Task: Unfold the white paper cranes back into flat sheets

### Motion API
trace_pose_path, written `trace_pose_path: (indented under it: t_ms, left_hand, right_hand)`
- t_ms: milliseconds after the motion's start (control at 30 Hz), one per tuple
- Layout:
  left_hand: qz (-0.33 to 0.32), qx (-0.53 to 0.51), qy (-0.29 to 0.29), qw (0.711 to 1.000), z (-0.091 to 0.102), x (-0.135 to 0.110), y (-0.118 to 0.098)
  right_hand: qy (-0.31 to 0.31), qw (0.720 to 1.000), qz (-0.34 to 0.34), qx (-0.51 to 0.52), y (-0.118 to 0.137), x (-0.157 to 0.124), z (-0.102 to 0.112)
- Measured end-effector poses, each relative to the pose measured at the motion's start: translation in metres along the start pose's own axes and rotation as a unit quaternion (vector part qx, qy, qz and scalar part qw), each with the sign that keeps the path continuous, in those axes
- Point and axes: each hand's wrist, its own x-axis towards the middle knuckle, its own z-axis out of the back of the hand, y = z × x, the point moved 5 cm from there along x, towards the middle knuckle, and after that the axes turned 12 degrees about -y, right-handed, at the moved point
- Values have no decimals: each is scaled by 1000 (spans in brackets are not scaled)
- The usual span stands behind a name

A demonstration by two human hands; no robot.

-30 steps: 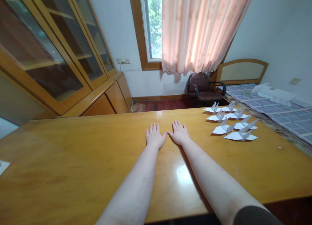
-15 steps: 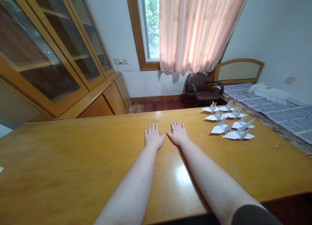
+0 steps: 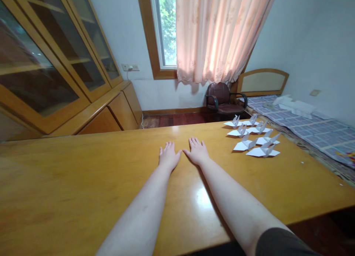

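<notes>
While white folded-paper cranes (image 3: 258, 152) stood seemingly finished, the bare left hand (image 3: 168, 156) and right hand (image 3: 198, 152) lay flat on the yellow-brown wooden tabletop (image 3: 72, 178), grips apart, unfilled.

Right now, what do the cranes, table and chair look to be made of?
Cranes: plain white paper, matte, judging by the sharp creases and thin, flat wings.
Table: probably wood or veneer under a glossy clear coat; faint mottling and a bright reflection suggest it.
Chair: reddish-brown leather or imitation, by its soft sheen; too distant to settle.
</notes>
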Motion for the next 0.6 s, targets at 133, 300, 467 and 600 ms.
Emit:
trace_pose_path:
  t_ms: [133,300,467,600]
  left_hand:
    - [-12,-191,-25,981,7,1,-12]
    - [-1,-223,-8,975,6,-2,-17]
    - [47,-242,-25,969,3,3,-3]
    - [100,-279,-54,954,1,8,10]
  right_hand:
    - [-51,994,11,94,-2,-5,11]
    - [-222,948,6,227,-1,-17,60]
    - [-442,874,-19,200,-34,-46,146]
    - [-596,778,-198,-8,-135,-87,189]
